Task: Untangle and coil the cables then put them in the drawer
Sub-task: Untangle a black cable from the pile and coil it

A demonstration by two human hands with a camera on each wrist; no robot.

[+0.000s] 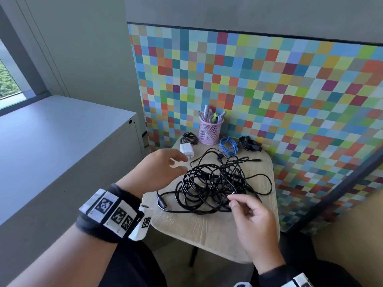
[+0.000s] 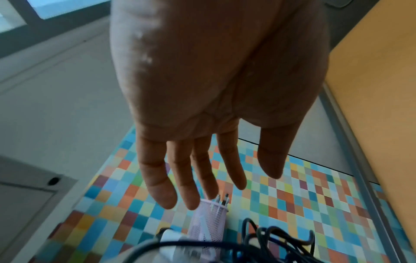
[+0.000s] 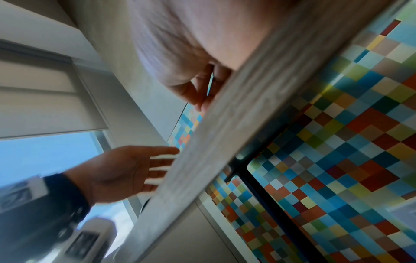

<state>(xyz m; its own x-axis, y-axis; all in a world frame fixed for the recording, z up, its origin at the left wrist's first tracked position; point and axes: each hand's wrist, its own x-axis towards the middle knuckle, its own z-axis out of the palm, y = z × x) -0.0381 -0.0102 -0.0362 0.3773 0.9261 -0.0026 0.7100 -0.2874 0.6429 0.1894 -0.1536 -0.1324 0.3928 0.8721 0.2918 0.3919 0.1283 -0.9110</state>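
Observation:
A tangle of black cables (image 1: pixel 213 183) lies in the middle of a small wooden table (image 1: pixel 207 230). My right hand (image 1: pixel 233 201) is at the tangle's near right side, and its thumb and forefinger pinch a thin cable end with a silvery plug tip. In the right wrist view that pinch (image 3: pixel 200 105) shows just above the table edge (image 3: pixel 225 142). My left hand (image 1: pixel 178 163) hovers above the table left of the tangle, fingers spread and holding nothing. The left wrist view shows the left hand (image 2: pixel 225 186) with straight fingers and the black cables (image 2: pixel 270 240) below.
Along the table's back edge lie a coiled blue cable (image 1: pixel 228 146), two small black coils (image 1: pixel 248 143) (image 1: pixel 188 138), a white charger (image 1: pixel 186 151) and a pink mesh pen cup (image 1: pixel 209 129). A grey cabinet (image 1: pixel 62 131) stands left. A chequered panel (image 1: pixel 269 90) backs the table.

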